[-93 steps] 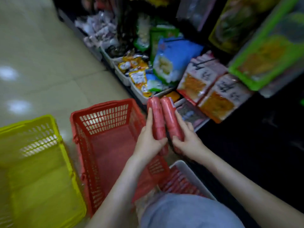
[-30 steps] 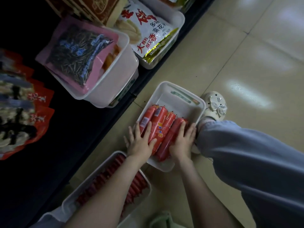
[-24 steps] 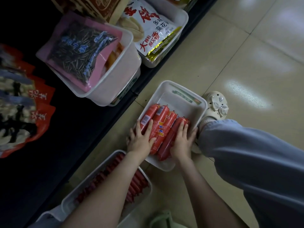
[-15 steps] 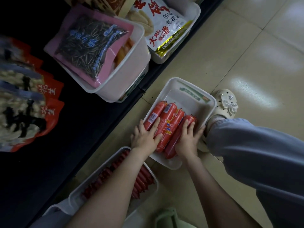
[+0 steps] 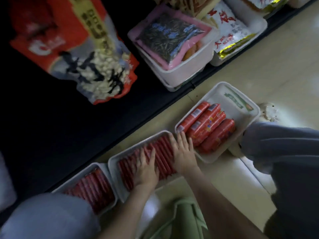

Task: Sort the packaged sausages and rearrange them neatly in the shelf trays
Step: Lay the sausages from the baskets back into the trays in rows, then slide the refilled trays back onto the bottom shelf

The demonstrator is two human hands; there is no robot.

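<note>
Three white trays lie in a row on the floor along the dark shelf base. The right tray [image 5: 248, 109] holds several thick red sausages [image 5: 208, 125] side by side. In the middle tray [image 5: 113, 163] lie several thin red sausage sticks [image 5: 163, 152]. My left hand [image 5: 146, 169] rests flat on them, fingers spread. My right hand [image 5: 183, 151] lies flat on the same tray's right end, fingertips at the rim of the right tray. The left tray [image 5: 77, 178] holds more thin sticks [image 5: 93, 188]. Neither hand grips anything.
On the shelf stand a white bin with a pink seed packet [image 5: 170, 37], another bin with a white snack bag [image 5: 229, 30], and a large red bag [image 5: 82, 54]. My knees [image 5: 51, 216] and a light shoe [image 5: 269, 111] flank the trays. A green object [image 5: 179, 219] lies below.
Both hands left the thick sausages in the right tray and moved left onto the thin sticks in the middle tray. The view shifted, showing a third tray.
</note>
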